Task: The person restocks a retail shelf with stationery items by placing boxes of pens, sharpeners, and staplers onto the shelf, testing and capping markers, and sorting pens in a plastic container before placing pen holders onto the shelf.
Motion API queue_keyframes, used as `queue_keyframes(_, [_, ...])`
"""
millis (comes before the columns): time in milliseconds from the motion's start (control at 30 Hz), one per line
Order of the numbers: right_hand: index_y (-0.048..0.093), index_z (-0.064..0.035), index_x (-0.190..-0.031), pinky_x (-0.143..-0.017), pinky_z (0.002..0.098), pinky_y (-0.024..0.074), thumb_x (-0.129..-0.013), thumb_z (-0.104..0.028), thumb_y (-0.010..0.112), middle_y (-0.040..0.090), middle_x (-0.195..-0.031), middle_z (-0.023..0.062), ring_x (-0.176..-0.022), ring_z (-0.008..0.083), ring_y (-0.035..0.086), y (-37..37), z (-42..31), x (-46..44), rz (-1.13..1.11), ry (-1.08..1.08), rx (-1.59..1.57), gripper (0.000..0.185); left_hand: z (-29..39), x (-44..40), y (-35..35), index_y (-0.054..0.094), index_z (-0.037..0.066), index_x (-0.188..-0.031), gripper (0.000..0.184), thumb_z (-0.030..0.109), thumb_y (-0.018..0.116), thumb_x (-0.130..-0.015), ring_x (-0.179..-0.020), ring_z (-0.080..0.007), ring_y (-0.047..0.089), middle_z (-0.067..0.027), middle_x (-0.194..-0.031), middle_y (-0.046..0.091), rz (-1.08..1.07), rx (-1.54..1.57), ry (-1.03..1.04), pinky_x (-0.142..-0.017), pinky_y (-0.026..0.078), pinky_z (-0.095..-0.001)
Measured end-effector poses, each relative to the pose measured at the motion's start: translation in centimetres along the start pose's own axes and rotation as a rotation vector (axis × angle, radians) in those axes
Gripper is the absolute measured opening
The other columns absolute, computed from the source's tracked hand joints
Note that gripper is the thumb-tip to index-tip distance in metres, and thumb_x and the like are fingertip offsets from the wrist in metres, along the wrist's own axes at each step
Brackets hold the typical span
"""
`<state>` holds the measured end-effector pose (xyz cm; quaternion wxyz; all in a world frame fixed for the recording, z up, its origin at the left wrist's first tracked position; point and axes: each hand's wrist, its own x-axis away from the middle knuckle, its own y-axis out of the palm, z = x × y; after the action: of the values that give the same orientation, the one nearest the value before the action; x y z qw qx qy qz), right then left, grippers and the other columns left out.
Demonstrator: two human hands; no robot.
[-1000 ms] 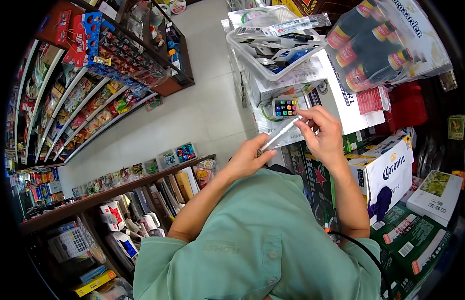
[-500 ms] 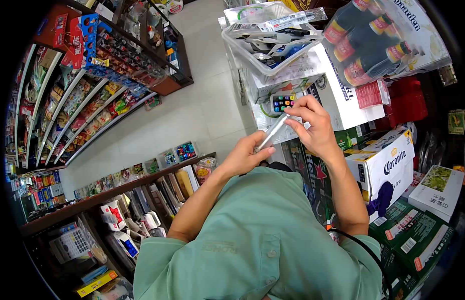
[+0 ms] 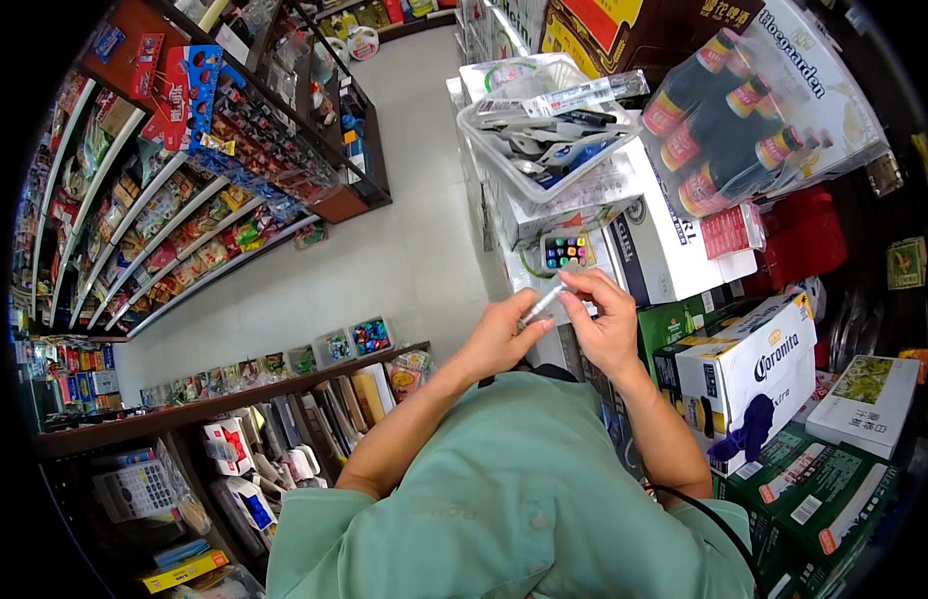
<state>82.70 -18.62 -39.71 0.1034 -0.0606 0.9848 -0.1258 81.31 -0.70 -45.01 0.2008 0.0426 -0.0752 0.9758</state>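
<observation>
My left hand (image 3: 500, 334) pinches the near end of a slim white item in clear wrapping (image 3: 545, 303), in front of my chest. The fingers of my right hand (image 3: 602, 317) close on its far end. Just beyond the hands lies a small tray of multicoloured pieces (image 3: 567, 252) on a box. Behind that tray, a clear plastic tub (image 3: 539, 190) holds several utensils or tools in blue, white and black, with a long packaged item (image 3: 587, 95) across its top.
Wrapped dark bottles (image 3: 723, 140) stand at upper right. A Coronita box (image 3: 753, 364) and green cartons (image 3: 823, 489) are at right. At left are snack shelves (image 3: 175, 240); a low brown shelf (image 3: 185, 414) holds books and small bins. Tiled floor (image 3: 414, 220) runs between.
Both hands have moved slightly down in the view and come closer together around the wrapped item. The surroundings have shifted as the head view moved.
</observation>
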Motion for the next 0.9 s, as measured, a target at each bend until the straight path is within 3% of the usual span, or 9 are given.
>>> queue_keyframes(67, [0.069,0.0016,-0.104,-0.072,0.0290,0.0514,-0.079,0.004,0.066,0.067,-0.092,0.0120,-0.076,0.0217,0.065,-0.9,-1.0,-0.8,0.067,-0.157,0.096,0.025,2.0,-0.3,0.0,0.057,0.004,-0.114,0.035,0.019,0.070,-0.086,-0.071,-0.0197,0.056,-0.0123,-0.085,0.062,0.009,0.017,-0.003,-0.066,0.047,-0.0324])
queue_keyframes(133, [0.069,0.0016,-0.099,-0.075,0.0293,0.0515,-0.078,0.006,0.067,0.067,-0.091,0.0133,-0.081,0.0221,0.065,-3.0,-3.4,-2.6,0.206,-0.345,0.182,0.021,3.1,-0.9,-0.2,0.052,0.004,-0.125,0.049,0.019,0.072,-0.084,-0.087,-0.0203,0.060,-0.0142,-0.104,0.062,0.090,0.026,0.114,-0.081,0.048,-0.0334])
queue_keyframes(200, [0.064,0.0028,-0.103,-0.080,0.0307,0.0515,-0.080,0.010,0.066,0.066,-0.099,0.0132,-0.091,0.0210,0.064,-5.4,-5.1,-4.6,0.417,-0.503,0.200,0.024,3.7,-1.2,-1.3,0.042,0.007,-0.138,0.060,0.013,0.070,-0.086,-0.095,-0.0122,0.059,-0.0096,-0.119,0.059,0.315,-0.180,0.344,-0.079,0.048,-0.0280])
queue_keyframes(233, [0.063,0.0029,-0.104,-0.080,0.0309,0.0518,-0.080,0.012,0.065,0.064,-0.102,0.0128,-0.092,0.0201,0.063,-6.1,-6.1,-6.0,0.496,-0.602,0.106,0.025,3.5,-1.1,-1.9,0.043,0.005,-0.137,0.055,0.013,0.068,-0.088,-0.105,-0.0139,0.056,-0.0095,-0.120,0.060,0.301,-0.050,0.228,-0.090,0.044,-0.0296])
queue_keyframes(333, [0.064,0.0011,-0.100,-0.075,0.0314,0.0521,-0.075,0.014,0.067,0.067,-0.095,0.0139,-0.085,0.0250,0.066,-6.8,-8.9,-9.8,0.461,-0.877,0.377,0.028,2.2,-1.3,-3.0,0.051,0.002,-0.128,0.049,0.018,0.069,-0.086,-0.096,-0.0172,0.061,-0.0092,-0.112,0.063,0.307,0.078,0.178,-0.088,0.046,-0.0325])
queue_keyframes(600, [0.065,-0.0018,-0.095,-0.066,0.0363,0.0521,-0.075,0.008,0.066,0.066,-0.087,0.0129,-0.078,0.0313,0.065,-3.3,-3.2,-14.2,0.108,-0.773,0.474,0.023,2.8,-0.4,-3.2,0.053,0.001,-0.125,0.035,0.010,0.062,-0.092,-0.097,-0.0119,0.059,-0.0079,-0.111,0.064,0.324,0.113,0.166,-0.089,0.047,-0.0283])
queue_keyframes(667, [0.064,-0.0023,-0.096,-0.066,0.0375,0.0520,-0.074,0.008,0.067,0.066,-0.087,0.0125,-0.077,0.0317,0.064,-2.6,-2.4,-14.1,0.098,-0.728,0.479,0.024,2.5,-0.6,-3.2,0.057,-0.001,-0.118,0.033,0.014,0.065,-0.090,-0.088,-0.0129,0.061,-0.0082,-0.101,0.066,0.378,0.117,0.185,-0.079,0.049,-0.0275])
queue_keyframes(733, [0.064,-0.0037,-0.096,-0.069,0.0386,0.0507,-0.073,0.006,0.067,0.066,-0.086,0.0117,-0.077,0.0311,0.064,-2.4,-1.8,-13.9,0.175,-0.812,0.520,0.025,2.0,-0.9,-3.4,0.057,-0.001,-0.117,0.032,0.014,0.065,-0.091,-0.087,-0.0126,0.061,-0.0081,-0.101,0.066,0.396,0.144,0.177,-0.079,0.049,-0.0270])
queue_keyframes(900, [0.068,-0.0152,-0.107,-0.087,0.0401,0.0387,-0.074,-0.009,0.067,0.065,-0.103,-0.0022,-0.101,0.0215,0.057,-1.8,-1.2,-13.0,0.174,-0.792,0.733,0.034,2.0,-2.5,-4.1,0.057,-0.002,-0.117,0.029,0.015,0.062,-0.094,-0.086,-0.0116,0.062,-0.0080,-0.100,0.066,0.380,0.222,0.171,-0.077,0.049,-0.0256])
